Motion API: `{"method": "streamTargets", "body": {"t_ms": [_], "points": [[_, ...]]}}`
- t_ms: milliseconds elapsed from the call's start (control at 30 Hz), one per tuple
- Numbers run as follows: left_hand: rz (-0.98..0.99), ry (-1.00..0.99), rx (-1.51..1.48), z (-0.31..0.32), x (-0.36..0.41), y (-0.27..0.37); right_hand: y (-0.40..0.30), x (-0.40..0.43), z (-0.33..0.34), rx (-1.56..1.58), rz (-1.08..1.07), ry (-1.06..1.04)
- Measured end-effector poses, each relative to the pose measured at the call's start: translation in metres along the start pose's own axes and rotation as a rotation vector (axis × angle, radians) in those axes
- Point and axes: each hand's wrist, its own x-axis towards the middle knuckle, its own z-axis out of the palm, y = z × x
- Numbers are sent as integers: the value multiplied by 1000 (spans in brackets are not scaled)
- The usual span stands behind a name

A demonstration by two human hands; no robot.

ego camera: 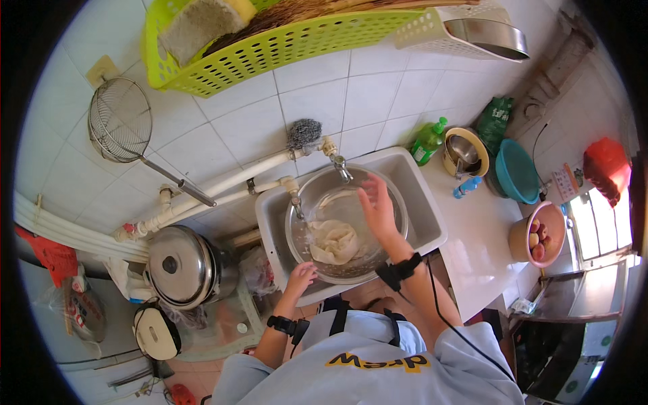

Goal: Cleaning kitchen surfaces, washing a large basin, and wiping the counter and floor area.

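A wide metal basin (349,275) stands in the grey sink (430,223) before me. Crumpled off-white cloth (334,242) lies inside it, in what looks like water with whitish flecks on the left. My right hand (378,207) is raised over the basin's right half, fingers apart, holding nothing. At the near left rim is my left hand (302,278), empty with loosely bent fingers; whether it touches the rim I cannot tell. One tap (296,202) points down at the basin's left side. The other tap (341,169) hangs over its far edge.
Pale pipes (228,181) run along the tiled wall, with a steel-wool scourer (305,134) on them. A lidded pot (179,266) stands left. On the right counter (471,238) are a green pump bottle (428,142), bowls (463,149) and a bucket of fruit (519,240).
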Motion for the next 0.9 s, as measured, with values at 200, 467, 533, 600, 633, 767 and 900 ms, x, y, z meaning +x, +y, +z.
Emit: {"method": "streamTargets", "body": {"t_ms": [200,467,533,600,633,767,900], "points": [[118,39,11,3,12,0,-23,37,5,-337,-231,-193],[437,27,627,59,69,8,-14,61,-12,-283,-258,-269],[506,44,814,78,82,16,-8,56,-18,-284,-227,-229],[368,-98,1004,95,91,25,5,46,-31,-289,-200,-181],[375,-99,1006,100,98,25,16,39,-39,-280,-161,-184],[423,-43,1083,111,121,41,43,6,-79,-378,-28,-260],[695,265,922,125,142,92,58,-13,-105,-238,149,-239]]}}
